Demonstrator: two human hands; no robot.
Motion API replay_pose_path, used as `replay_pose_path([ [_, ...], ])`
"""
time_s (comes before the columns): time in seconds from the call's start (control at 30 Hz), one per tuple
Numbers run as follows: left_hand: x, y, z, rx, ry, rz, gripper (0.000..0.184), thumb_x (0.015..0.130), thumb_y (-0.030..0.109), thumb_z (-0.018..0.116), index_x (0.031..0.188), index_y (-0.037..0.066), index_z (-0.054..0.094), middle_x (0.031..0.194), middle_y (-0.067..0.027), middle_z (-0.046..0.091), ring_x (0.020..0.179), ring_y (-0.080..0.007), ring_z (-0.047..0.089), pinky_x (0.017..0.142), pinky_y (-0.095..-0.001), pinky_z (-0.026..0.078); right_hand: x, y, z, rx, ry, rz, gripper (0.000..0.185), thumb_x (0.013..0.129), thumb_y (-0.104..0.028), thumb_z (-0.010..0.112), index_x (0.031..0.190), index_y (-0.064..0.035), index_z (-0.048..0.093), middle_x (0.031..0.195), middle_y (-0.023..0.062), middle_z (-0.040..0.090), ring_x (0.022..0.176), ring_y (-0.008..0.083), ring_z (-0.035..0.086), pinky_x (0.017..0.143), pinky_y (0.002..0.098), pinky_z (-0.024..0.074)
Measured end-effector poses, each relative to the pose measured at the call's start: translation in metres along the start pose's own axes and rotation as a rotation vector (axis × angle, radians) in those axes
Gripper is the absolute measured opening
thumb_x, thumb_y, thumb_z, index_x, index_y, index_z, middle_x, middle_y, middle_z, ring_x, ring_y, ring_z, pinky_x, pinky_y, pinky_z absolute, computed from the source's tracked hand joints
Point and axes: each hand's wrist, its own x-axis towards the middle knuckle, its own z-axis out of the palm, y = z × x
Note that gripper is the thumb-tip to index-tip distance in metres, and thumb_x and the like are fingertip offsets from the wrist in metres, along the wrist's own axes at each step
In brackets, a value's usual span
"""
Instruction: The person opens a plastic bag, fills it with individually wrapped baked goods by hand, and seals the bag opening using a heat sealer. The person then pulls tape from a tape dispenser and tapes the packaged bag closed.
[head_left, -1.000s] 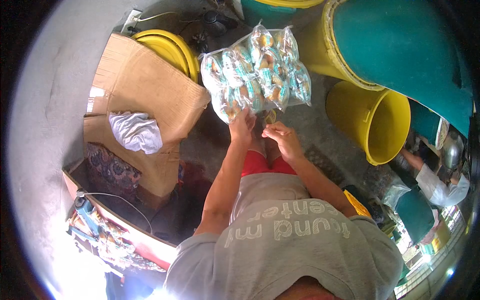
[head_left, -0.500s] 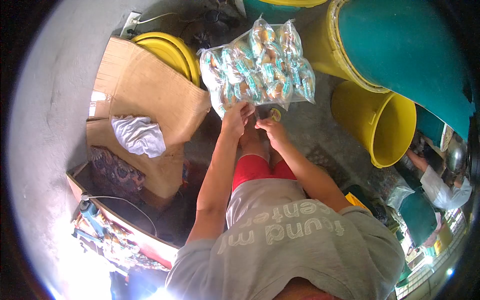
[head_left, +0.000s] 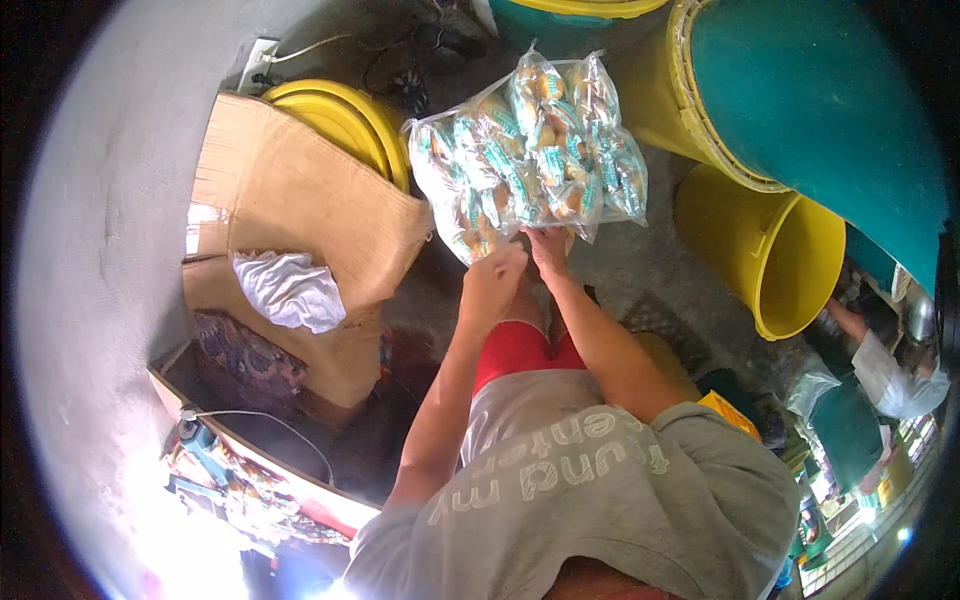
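A large clear plastic bag [head_left: 430, 170] lies ahead of me, filled with several small wrapped packs of bread buns [head_left: 553, 135] with green print. Its near edge is by my hands. My left hand [head_left: 497, 275] is closed, fingers pressed together just below that edge; whatever it pinches is too small or hidden to make out. Beside it, my right hand [head_left: 547, 250] is closed on the near edge of the bag, its fingertips partly hidden by the plastic.
To the left, flattened cardboard [head_left: 310, 190] bears a white cloth [head_left: 288, 291]; yellow lids [head_left: 345, 115] stand behind. On the right are a yellow bucket [head_left: 800, 265] lying on its side and a large green surface [head_left: 820, 90]. Another person's arm [head_left: 895, 375] shows at far right.
My left hand has come down and slightly right, off the bag's edge. My right hand has moved up against the edge. The whole view has shifted slightly down and right.
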Motion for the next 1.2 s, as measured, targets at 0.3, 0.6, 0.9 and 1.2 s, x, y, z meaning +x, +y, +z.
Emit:
replay_pose_path([
  [0.3,0.066,0.014,0.014,0.933,0.221,0.693,0.07,0.081,0.044,0.05,0.139,0.021,0.018,0.144,-0.0118,0.012,0.132,-0.0334,0.009,0.103,-0.0554,0.006,0.018,0.026,-0.018,0.302,-0.079,0.149,0.037,0.075,-0.028,0.064,0.097,-0.0015,0.051,0.095,0.0104,0.052,0.081,0.022,0.05,0.072,0.0314,0.0391],
  [0.6,0.091,-0.013,0.022,1.185,0.189,0.651,0.08,0.078,0.052,0.049,0.139,0.018,0.012,0.145,-0.0127,0.005,0.133,-0.0362,-0.001,0.103,-0.0562,0.001,0.038,0.016,-0.032,-0.867,-0.089,-0.223,0.081,0.073,-0.055,0.056,0.131,-0.0065,0.028,0.131,0.0242,0.03,0.12,0.0386,0.032,0.1,0.0464,0.025],
  [0.9,0.089,-0.011,0.024,1.217,0.219,0.694,0.079,0.075,0.039,0.054,0.138,0.01,0.016,0.144,-0.017,0.009,0.132,-0.0387,0.002,0.103,-0.0557,0.001,0.11,0.054,-0.12,0.436,0.367,0.398,0.051,0.09,-0.041,0.035,0.123,-0.0044,0.046,0.134,0.0109,0.038,0.126,0.0247,0.031,0.103,0.0343,0.0233],
  [1.2,0.093,-0.016,0.024,1.225,0.252,0.792,0.078,0.074,0.036,0.052,0.136,0.006,0.017,0.143,-0.0203,0.009,0.131,-0.042,0.003,0.102,-0.0565,0.001,0.148,-0.091,-0.127,0.511,-0.294,0.174,0.046,0.093,-0.036,0.031,0.128,-0.0092,0.043,0.133,0.0074,0.038,0.122,0.0207,0.035,0.102,0.0287,0.0246],
])
